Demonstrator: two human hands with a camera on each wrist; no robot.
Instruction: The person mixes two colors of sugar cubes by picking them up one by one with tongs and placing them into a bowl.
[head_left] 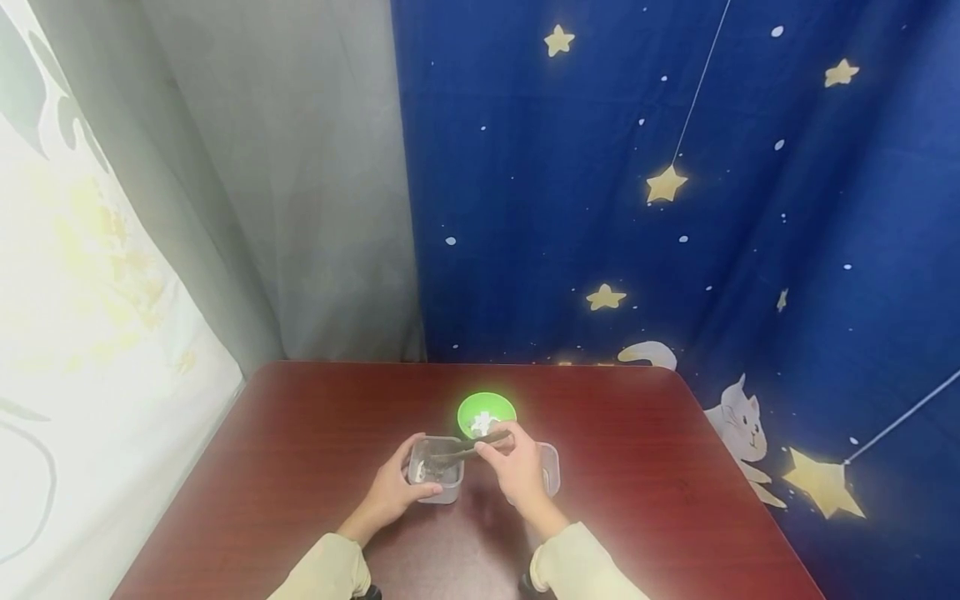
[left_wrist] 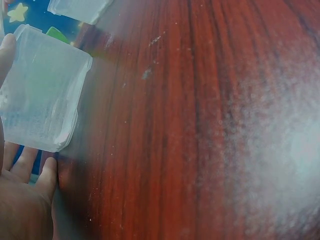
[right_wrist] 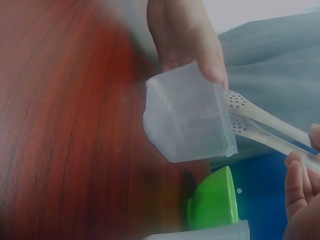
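Note:
My left hand (head_left: pixel 392 490) grips a clear plastic container (head_left: pixel 446 495) by its sides, thumb at the near rim. In the right wrist view the same container (right_wrist: pixel 190 117) is tilted. Between the thumb and fingers of my right hand (head_left: pixel 521 471) is a pair of tongs (head_left: pixel 457 456). Their perforated tips (right_wrist: pixel 236 101) reach in at the container's mouth. Just beyond both hands stands a green bowl (head_left: pixel 467 408) with white pieces (head_left: pixel 483 422) inside.
A second clear container (head_left: pixel 552 473) stands on the table, partly hidden behind my right hand. The reddish-brown table (head_left: pixel 337 417) extends to both sides. Grey curtain (head_left: pixel 300 208) and blue starry curtain (head_left: pixel 525 208) hang behind its far edge.

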